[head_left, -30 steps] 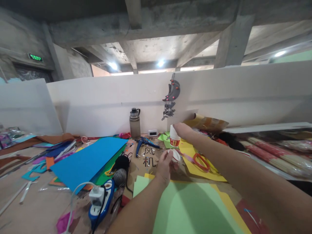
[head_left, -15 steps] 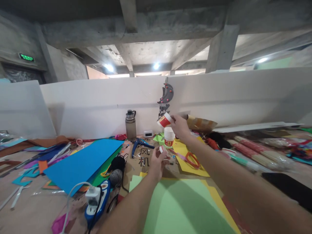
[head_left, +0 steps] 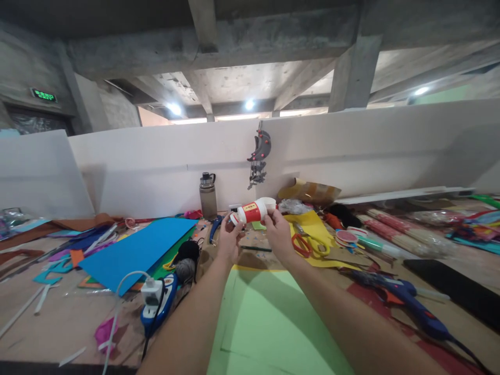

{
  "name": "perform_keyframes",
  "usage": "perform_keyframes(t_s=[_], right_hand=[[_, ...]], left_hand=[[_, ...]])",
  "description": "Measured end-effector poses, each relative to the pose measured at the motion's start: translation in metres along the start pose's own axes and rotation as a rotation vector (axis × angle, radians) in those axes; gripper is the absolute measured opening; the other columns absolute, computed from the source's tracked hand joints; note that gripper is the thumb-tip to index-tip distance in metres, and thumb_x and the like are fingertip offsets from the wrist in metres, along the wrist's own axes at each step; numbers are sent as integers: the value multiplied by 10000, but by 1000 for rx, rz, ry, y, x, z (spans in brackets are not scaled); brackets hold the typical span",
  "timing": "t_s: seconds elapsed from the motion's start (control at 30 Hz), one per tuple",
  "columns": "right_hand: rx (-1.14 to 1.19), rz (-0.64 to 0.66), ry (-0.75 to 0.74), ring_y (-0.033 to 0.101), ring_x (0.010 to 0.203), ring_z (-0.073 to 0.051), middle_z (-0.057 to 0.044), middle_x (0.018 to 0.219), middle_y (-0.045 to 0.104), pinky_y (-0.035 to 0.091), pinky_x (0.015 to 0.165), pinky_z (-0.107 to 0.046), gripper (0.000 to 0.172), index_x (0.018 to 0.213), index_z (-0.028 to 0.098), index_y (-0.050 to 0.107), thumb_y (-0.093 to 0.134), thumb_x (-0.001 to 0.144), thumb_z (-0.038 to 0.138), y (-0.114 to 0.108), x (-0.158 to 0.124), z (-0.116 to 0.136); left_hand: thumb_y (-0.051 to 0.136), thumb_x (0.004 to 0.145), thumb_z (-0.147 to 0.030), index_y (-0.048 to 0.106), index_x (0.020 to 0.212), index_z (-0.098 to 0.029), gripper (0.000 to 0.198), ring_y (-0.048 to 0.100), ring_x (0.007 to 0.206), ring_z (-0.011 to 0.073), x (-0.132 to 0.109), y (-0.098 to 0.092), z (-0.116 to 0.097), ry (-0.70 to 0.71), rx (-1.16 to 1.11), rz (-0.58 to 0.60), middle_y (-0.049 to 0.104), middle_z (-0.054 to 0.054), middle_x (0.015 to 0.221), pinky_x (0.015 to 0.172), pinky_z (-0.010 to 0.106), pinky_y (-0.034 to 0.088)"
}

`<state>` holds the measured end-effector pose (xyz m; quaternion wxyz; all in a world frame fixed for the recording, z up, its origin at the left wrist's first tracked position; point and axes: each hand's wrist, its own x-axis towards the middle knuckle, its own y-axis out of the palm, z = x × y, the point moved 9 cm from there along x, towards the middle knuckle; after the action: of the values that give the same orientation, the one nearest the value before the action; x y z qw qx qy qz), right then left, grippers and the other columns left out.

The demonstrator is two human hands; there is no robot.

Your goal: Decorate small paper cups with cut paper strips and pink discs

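Observation:
A red-and-white paper cup (head_left: 250,212) lies sideways between my two hands, above the table. My right hand (head_left: 278,232) grips it from the right, fingers closed around its end. A small white-and-red piece (head_left: 236,219) is pinched in my left hand (head_left: 228,240), right by the cup's left end; its exact shape is partly hidden by the fingers. Just behind the cup shows a white paper cup rim (head_left: 267,202), mostly covered. Below my forearms lies a light green sheet (head_left: 269,317).
Yellow- and red-handled scissors (head_left: 320,247) rest on yellow paper. A blue glue gun (head_left: 410,302) lies at right, beside a black flat object (head_left: 455,286). At left are blue card (head_left: 140,255), a power strip (head_left: 158,304) and a bottle (head_left: 208,197).
My right hand has come down and left with the paper cup, which now lies sideways near the small piece. My left hand has moved up and left. The glue gun has come into sight.

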<state>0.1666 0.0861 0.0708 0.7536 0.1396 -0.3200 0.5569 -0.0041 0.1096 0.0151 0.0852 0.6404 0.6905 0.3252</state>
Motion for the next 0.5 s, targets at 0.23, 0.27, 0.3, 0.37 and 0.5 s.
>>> perform_keyframes(t_s=[0.23, 0.27, 0.3, 0.37, 0.5], right_hand=[[31, 32, -31, 593, 801, -201, -77, 911, 679, 454, 755, -318, 280, 982, 168, 612, 425, 851, 329, -3, -2, -5], [34, 39, -40, 591, 798, -206, -81, 908, 678, 452, 754, -324, 275, 975, 168, 615, 433, 846, 329, -2, -3, -5], [36, 45, -48, 588, 794, -210, -85, 905, 676, 450, 753, -330, 270, 968, 166, 618, 442, 842, 329, -1, -4, -5], [44, 57, -62, 584, 782, -213, -88, 897, 672, 447, 746, -336, 261, 958, 165, 618, 451, 836, 325, 1, -6, -4], [79, 94, -78, 580, 772, -206, -78, 879, 665, 446, 739, -329, 243, 935, 170, 618, 451, 835, 315, 5, -9, -4]], left_hand=[[805, 592, -277, 545, 1178, -240, 642, 610, 929, 174, 0, 6, -4, 29, 110, 79, 615, 65, 1157, 677, 236, 493], [805, 590, -271, 546, 1181, -237, 647, 612, 931, 178, 0, 7, -3, 29, 118, 85, 617, 69, 1160, 689, 243, 496], [804, 591, -265, 547, 1183, -235, 647, 613, 927, 179, 0, 7, -3, 28, 128, 92, 618, 71, 1162, 695, 248, 498], [799, 598, -252, 548, 1185, -232, 638, 613, 921, 178, 0, 7, -3, 31, 146, 103, 615, 73, 1167, 701, 254, 501], [798, 606, -227, 544, 1183, -232, 630, 605, 934, 177, 1, 6, -4, 42, 137, 110, 605, 74, 1176, 738, 275, 508]])
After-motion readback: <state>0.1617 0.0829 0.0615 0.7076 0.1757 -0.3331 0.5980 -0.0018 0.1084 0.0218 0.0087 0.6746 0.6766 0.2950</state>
